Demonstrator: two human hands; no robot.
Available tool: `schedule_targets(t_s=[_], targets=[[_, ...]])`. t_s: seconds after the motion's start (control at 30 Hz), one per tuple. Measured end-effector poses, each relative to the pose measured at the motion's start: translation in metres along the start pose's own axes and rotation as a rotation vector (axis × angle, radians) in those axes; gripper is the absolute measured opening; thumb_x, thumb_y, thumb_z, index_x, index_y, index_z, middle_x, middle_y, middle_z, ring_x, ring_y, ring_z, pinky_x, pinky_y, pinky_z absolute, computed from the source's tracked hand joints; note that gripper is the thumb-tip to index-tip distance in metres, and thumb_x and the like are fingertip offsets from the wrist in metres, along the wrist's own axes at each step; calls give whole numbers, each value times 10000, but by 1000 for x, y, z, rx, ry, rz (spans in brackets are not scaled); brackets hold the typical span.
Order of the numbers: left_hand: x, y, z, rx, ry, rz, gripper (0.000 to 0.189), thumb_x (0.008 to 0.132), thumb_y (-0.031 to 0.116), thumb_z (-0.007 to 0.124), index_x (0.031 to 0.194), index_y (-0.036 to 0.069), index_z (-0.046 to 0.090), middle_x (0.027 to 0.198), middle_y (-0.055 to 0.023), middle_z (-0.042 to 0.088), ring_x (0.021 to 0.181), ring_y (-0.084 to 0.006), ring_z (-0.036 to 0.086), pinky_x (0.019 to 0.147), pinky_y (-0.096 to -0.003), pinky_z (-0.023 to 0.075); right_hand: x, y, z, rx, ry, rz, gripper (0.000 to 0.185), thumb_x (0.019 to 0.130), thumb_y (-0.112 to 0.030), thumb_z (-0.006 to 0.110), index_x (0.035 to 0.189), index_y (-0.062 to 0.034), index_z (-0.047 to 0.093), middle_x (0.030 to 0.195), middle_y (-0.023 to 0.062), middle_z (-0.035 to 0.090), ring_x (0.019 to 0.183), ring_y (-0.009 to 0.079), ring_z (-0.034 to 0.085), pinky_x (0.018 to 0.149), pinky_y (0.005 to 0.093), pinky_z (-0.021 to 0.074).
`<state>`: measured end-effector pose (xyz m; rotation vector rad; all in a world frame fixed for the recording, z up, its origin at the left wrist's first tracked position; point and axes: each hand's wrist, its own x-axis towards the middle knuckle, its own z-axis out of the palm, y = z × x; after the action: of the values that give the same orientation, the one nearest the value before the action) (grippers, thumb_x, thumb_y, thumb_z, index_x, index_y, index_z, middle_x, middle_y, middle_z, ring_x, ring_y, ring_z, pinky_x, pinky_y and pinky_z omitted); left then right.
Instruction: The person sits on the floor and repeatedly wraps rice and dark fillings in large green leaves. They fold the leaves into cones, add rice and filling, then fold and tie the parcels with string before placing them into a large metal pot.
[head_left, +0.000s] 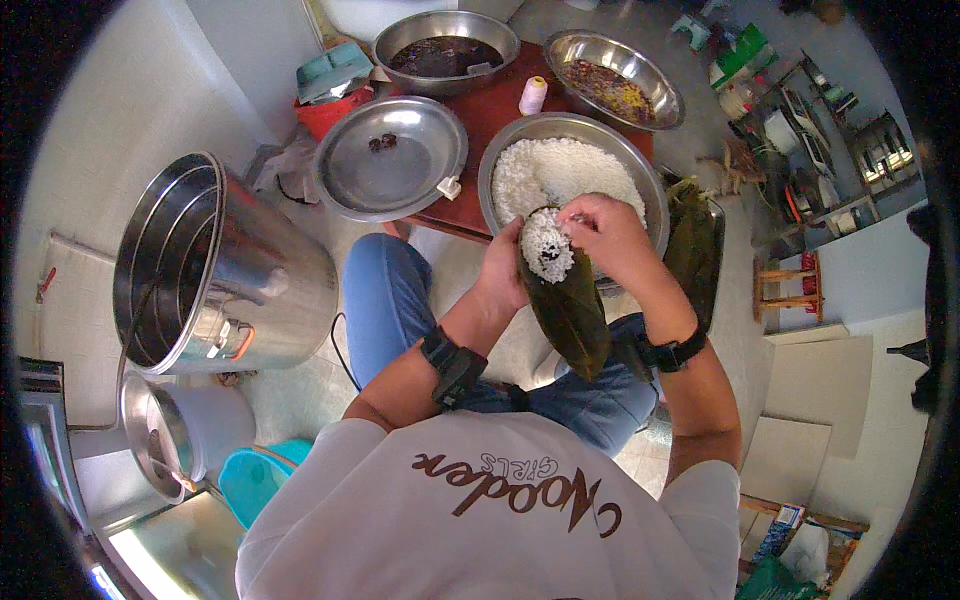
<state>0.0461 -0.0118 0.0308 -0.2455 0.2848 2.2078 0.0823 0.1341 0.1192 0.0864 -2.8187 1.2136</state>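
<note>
My left hand holds a long dark green leaf folded into a cup, its tail hanging down over my lap. White rice fills the cup, with a few dark bits on it. The fingers of my right hand are bent at the rice's right edge; whether they pinch anything cannot be told. Just beyond my hands stands a metal basin of white rice. To its left, a shallow metal basin holds small dark lumps. A thread spool stands on the red table.
Two metal basins, one with dark contents, one with mixed beans or grains, are at the back. More long leaves lie in a tray at right. A large steel pot stands left, near a teal tub.
</note>
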Motion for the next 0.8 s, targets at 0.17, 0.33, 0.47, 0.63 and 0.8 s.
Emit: schedule_targets(t_s=[0.17,0.33,0.47,0.63,0.8], targets=[[2,9,-14,80,39,127,468,1014,367,336,1267,40,554,1195,-148,639,1100,-321,603,1018,-479,446,8,18,-15,177,308,-9,116,839,-87,681,937,-26,690,913,97,685,793,176,658,724,309,521],[-7,32,-29,86,-470,133,405,993,308,405,1230,32,582,1137,-125,651,1046,-276,621,956,-424,493,21,78,13,-324,362,20,285,837,-43,614,1118,-74,653,1066,214,661,993,319,655,912,441,497],[-10,53,-33,451,-356,175,477,1012,335,354,1316,5,517,1232,-132,614,1107,-289,599,989,-424,480,9,92,32,-518,330,325,483,776,-76,611,1255,-145,595,1410,253,466,1009,325,672,810,484,552],[-3,84,-57,477,-238,104,493,1017,311,319,1397,25,449,1386,-152,516,1278,-317,486,1081,-466,391,3,66,33,-465,604,228,200,684,-69,633,869,-9,680,970,182,624,896,321,647,774,428,538],[12,125,-89,1185,-351,333,557,964,322,557,1415,19,431,1414,-116,504,1248,-281,525,1051,-395,418,-19,81,41,-29,774,49,391,718,-43,612,1088,83,599,1131,286,543,1013,408,578,907,485,493]])
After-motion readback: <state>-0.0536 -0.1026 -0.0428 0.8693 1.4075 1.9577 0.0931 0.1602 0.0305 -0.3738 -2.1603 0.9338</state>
